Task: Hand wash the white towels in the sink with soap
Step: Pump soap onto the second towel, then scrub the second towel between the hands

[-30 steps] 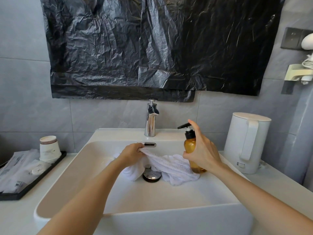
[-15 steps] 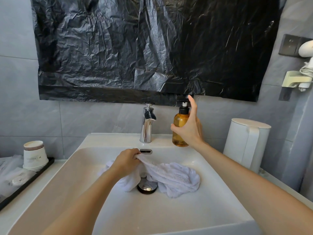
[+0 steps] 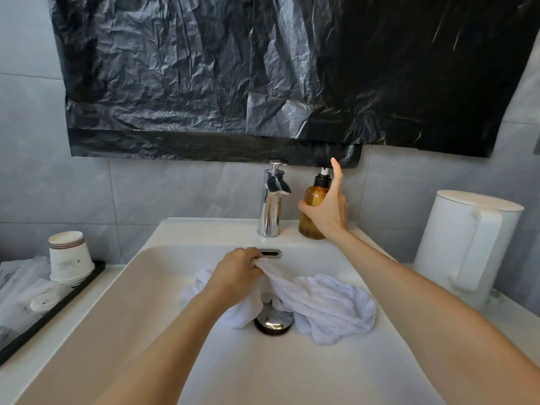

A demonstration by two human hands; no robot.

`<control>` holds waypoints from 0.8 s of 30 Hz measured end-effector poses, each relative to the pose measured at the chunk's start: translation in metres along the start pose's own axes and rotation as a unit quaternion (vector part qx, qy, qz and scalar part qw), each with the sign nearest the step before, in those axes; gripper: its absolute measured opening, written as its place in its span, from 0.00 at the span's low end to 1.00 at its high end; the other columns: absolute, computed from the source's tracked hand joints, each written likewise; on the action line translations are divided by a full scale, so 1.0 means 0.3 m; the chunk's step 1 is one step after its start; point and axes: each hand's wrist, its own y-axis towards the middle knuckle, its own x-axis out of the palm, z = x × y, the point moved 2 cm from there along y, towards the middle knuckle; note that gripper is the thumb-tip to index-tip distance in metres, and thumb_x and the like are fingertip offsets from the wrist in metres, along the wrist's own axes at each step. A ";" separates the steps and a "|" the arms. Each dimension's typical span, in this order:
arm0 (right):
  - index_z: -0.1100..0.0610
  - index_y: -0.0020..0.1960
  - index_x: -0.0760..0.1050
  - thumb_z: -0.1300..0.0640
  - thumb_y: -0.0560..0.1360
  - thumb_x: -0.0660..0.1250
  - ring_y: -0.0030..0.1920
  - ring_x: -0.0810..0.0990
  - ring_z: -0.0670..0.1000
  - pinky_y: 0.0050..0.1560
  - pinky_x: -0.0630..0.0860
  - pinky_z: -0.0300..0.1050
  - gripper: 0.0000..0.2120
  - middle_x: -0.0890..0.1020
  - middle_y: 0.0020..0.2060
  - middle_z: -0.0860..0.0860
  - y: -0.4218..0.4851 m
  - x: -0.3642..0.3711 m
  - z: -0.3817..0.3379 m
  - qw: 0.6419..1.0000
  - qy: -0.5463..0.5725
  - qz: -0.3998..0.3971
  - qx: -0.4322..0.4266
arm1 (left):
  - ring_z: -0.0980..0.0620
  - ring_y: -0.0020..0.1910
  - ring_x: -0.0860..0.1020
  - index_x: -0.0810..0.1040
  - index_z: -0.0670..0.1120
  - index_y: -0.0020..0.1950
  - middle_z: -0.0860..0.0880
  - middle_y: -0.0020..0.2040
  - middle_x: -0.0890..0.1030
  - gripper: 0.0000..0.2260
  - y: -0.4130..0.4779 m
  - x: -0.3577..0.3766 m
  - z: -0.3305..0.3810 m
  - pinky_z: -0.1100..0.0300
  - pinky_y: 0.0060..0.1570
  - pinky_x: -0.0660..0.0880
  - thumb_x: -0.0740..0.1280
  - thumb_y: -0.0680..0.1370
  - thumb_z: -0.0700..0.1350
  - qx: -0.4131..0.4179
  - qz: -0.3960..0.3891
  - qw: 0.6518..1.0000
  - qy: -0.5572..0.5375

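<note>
Sink [image 3: 204, 361] holds the towel [image 3: 327, 305], gripped by the left hand [image 3: 236, 273]; the right hand [image 3: 327, 209] grips the upright bottle [image 3: 310, 228]; lathering, scrubbing and rinsing apparently remain.

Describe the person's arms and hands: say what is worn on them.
Nothing worn shows. The left arm and right arm are bare to the frame edge, with no sleeves. The left hand and right hand carry no gloves, rings, watch or bracelet that I can see.
</note>
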 end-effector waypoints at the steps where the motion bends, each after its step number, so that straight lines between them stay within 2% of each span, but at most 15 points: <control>1: 0.40 0.76 0.44 0.57 0.66 0.78 0.63 0.75 0.57 0.58 0.73 0.52 0.54 0.68 0.71 0.54 -0.004 0.011 0.009 1.000 -0.003 -0.004 -0.002 | 0.52 0.49 0.73 0.79 0.44 0.59 0.46 0.54 0.80 0.11 -0.003 0.004 -0.003 0.63 0.45 0.64 0.62 0.80 0.40 -0.001 0.000 1.000 0.001; 4: 0.39 0.76 0.43 0.58 0.67 0.77 0.63 0.74 0.57 0.59 0.74 0.54 0.54 0.68 0.71 0.53 -0.003 0.038 0.028 1.000 -0.004 -0.009 -0.001 | 0.48 0.52 0.75 0.79 0.44 0.59 0.46 0.54 0.80 0.10 -0.009 0.012 -0.009 0.60 0.48 0.67 0.62 0.80 0.40 -0.007 -0.002 1.000 0.000; 8: 0.42 0.77 0.41 0.54 0.70 0.75 0.64 0.72 0.56 0.55 0.72 0.48 0.51 0.66 0.72 0.54 0.014 0.062 0.036 1.000 -0.027 -0.009 -0.004 | 0.48 0.52 0.76 0.79 0.44 0.58 0.46 0.53 0.81 0.09 -0.003 0.012 -0.018 0.58 0.51 0.69 0.62 0.80 0.40 -0.013 -0.004 1.000 -0.004; 14: 0.45 0.78 0.38 0.45 0.72 0.72 0.62 0.69 0.57 0.53 0.73 0.53 0.50 0.70 0.68 0.56 0.036 0.058 0.047 0.991 -0.130 -0.038 -0.001 | 0.47 0.53 0.76 0.79 0.44 0.58 0.47 0.54 0.80 0.10 -0.008 0.017 -0.012 0.59 0.49 0.69 0.62 0.80 0.41 -0.018 -0.018 1.000 0.007; 18: 0.44 0.77 0.33 0.44 0.74 0.69 0.63 0.68 0.59 0.57 0.70 0.57 0.49 0.69 0.66 0.58 0.025 0.040 0.034 0.983 -0.158 -0.091 0.022 | 0.49 0.52 0.76 0.79 0.44 0.58 0.47 0.54 0.81 0.09 -0.010 0.007 -0.016 0.60 0.48 0.68 0.62 0.80 0.42 -0.025 -0.025 0.999 0.004; 21: 0.43 0.77 0.41 0.48 0.75 0.68 0.64 0.66 0.59 0.59 0.68 0.56 0.43 0.67 0.67 0.56 -0.021 0.002 -0.003 0.988 -0.121 -0.087 0.042 | 0.49 0.54 0.76 0.79 0.45 0.60 0.47 0.56 0.81 0.11 -0.009 -0.007 -0.011 0.62 0.48 0.67 0.62 0.80 0.42 -0.040 -0.024 0.999 -0.006; 23: 0.46 0.75 0.55 0.56 0.76 0.67 0.62 0.68 0.56 0.57 0.71 0.53 0.33 0.69 0.64 0.55 -0.080 -0.029 -0.037 0.995 -0.087 -0.048 0.025 | 0.49 0.56 0.76 0.78 0.45 0.62 0.47 0.58 0.81 0.11 -0.012 -0.012 -0.007 0.62 0.48 0.66 0.62 0.81 0.42 -0.048 -0.029 0.998 -0.013; 24: 0.49 0.70 0.63 0.59 0.76 0.66 0.58 0.72 0.54 0.55 0.74 0.51 0.25 0.73 0.61 0.54 -0.117 -0.043 -0.051 0.997 -0.063 -0.031 0.018 | 0.48 0.56 0.76 0.78 0.44 0.62 0.47 0.58 0.81 0.11 -0.016 -0.013 -0.004 0.62 0.48 0.66 0.62 0.81 0.42 -0.051 -0.037 0.998 -0.016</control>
